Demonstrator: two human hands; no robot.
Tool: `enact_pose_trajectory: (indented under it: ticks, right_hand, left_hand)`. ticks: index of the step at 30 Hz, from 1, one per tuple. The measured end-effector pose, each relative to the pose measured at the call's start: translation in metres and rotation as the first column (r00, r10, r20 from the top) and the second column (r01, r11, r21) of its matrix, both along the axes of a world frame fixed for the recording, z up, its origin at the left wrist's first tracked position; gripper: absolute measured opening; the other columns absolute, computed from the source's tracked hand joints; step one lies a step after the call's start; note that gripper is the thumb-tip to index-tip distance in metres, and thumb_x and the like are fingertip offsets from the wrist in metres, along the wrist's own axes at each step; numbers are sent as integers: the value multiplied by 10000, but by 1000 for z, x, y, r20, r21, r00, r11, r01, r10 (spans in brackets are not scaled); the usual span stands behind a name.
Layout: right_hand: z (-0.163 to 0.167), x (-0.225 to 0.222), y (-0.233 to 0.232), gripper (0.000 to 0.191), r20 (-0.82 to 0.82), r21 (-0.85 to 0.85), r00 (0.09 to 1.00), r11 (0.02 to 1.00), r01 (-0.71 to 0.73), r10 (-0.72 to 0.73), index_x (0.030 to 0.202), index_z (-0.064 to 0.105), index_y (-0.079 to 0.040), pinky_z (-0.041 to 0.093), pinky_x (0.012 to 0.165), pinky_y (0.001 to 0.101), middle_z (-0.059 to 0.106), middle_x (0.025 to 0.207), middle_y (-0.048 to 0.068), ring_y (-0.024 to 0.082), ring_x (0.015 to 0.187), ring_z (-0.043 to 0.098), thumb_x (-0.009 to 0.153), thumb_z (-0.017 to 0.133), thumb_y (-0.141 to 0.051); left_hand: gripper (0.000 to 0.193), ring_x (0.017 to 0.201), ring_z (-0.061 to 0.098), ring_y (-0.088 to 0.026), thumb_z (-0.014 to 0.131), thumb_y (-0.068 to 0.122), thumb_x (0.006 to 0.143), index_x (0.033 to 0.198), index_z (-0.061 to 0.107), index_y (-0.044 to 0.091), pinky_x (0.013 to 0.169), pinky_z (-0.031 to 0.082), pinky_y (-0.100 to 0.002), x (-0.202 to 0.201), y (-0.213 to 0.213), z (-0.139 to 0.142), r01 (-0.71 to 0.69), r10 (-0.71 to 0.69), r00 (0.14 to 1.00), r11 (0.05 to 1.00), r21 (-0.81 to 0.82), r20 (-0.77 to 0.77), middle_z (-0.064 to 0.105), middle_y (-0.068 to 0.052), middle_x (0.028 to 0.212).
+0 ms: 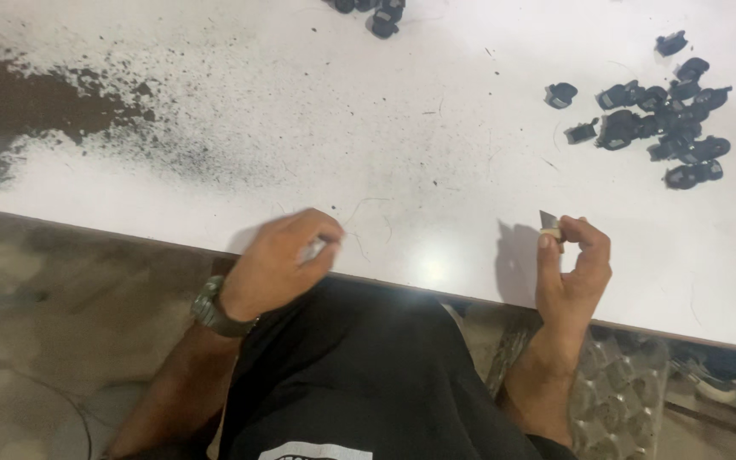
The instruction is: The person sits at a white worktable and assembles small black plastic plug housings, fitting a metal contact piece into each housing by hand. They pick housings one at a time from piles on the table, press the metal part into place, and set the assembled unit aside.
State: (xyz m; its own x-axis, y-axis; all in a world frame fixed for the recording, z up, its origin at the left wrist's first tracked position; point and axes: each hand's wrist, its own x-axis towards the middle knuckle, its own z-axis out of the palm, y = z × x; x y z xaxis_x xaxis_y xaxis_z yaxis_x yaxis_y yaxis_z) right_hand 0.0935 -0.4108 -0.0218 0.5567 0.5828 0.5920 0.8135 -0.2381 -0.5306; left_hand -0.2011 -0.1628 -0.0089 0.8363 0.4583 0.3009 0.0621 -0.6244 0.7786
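My right hand [571, 271] is raised at the near edge of the white table [402, 128], pinching a small flat grey blade [549, 223] between thumb and fingertips. My left hand [287, 262], with a dark wristwatch [212, 308] on the wrist, rests curled at the table edge; its fingertips pinch something small and pale that I cannot make out. A thin wire-like strand [366, 215] lies on the table just beyond the left hand. A heap of several small black moulded parts [670, 119] lies at the far right.
Dark powder [36, 102] is spread over the table's left side. More black parts [376, 15] sit at the top edge. A clear plastic tray with moulded pockets [619, 400] lies below the table at right. My lap in black clothing fills the bottom centre.
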Motion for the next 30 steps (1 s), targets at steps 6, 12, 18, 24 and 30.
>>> enact_pose_trajectory:
  ticks: [6, 12, 18, 24, 30]
  right_hand:
    - [3, -15, 22, 202, -262, -139, 953, 972, -191, 150, 1151, 660, -18, 541, 842, 315, 662, 1023, 125, 236, 948, 674, 953, 657, 24]
    - [5, -13, 21, 221, -235, -179, 961, 965, -193, 149, 1093, 709, -44, 519, 819, 330, 680, 1029, 109, 247, 929, 668, 913, 625, 53]
    - [-20, 6, 18, 169, -112, -321, 980, 928, -191, 163, 1050, 734, -93, 512, 971, 386, 709, 1142, 109, 285, 1139, 641, 933, 634, -23]
    - [-31, 26, 19, 226, -79, -393, 973, 890, -231, 218, 1096, 739, -121, 523, 991, 381, 722, 1087, 91, 260, 1115, 667, 918, 634, -29]
    - [27, 25, 49, 198, 12, -504, 954, 826, -252, 299, 1113, 744, -143, 553, 877, 316, 723, 1010, 54, 196, 923, 697, 931, 683, -94]
  left_hand:
    - [98, 1046, 679, -290, 680, 112, 936, 1005, 689, 42, 918, 532, -439, -43, 32, 16, -404, 464, 886, 788, 463, -17, 733, -131, 1145]
    - [40, 1106, 676, -301, 675, 128, 864, 850, 676, 91, 967, 499, -483, 42, 7, -5, -184, 128, 977, 914, 363, 171, 735, -135, 1171]
    - [72, 792, 585, -268, 596, 120, 817, 757, 567, 94, 789, 496, -448, 43, -17, -2, 127, -122, 992, 907, 402, -39, 593, -74, 785]
    - [103, 928, 657, -255, 650, 198, 881, 907, 646, 98, 829, 528, -422, -68, -6, -9, 87, -95, 994, 985, 147, 48, 694, -84, 964]
    - [173, 893, 675, -292, 700, 232, 903, 970, 686, 73, 777, 533, -443, -129, 9, 33, -360, 415, 852, 907, 218, -320, 713, -99, 936]
